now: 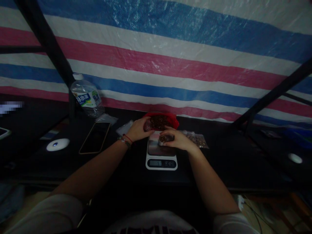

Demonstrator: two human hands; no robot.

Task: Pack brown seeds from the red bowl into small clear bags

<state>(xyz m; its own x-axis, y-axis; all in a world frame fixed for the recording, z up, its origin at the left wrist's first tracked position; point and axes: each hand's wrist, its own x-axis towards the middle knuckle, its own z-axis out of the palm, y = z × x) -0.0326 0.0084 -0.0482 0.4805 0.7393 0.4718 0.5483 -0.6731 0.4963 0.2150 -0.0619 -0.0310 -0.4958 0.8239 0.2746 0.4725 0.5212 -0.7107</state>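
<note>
My right hand (179, 138) is closed around a small clear container (162, 139) with brown bits in it, on the steel plate of a white digital kitchen scale (161, 164). The scale's display is lit, but its digits are too dim to read surely. At the near left edge of a red plastic bag (175, 123), my left hand (139, 129) curls its fingers around a small see-through object (147, 125), perhaps a cup; its shape is partly hidden. Dark brown loose pieces (159, 122) fill the red bag behind the scale.
Filled clear zip bags (198, 140) lie right of the scale, and a flat clear bag (123, 128) lies left. Farther left are a phone (95, 138), a white mouse (58, 144) and a large plastic bottle (87, 97). Black metal legs (48, 42) and a striped tarp (156, 61) stand behind.
</note>
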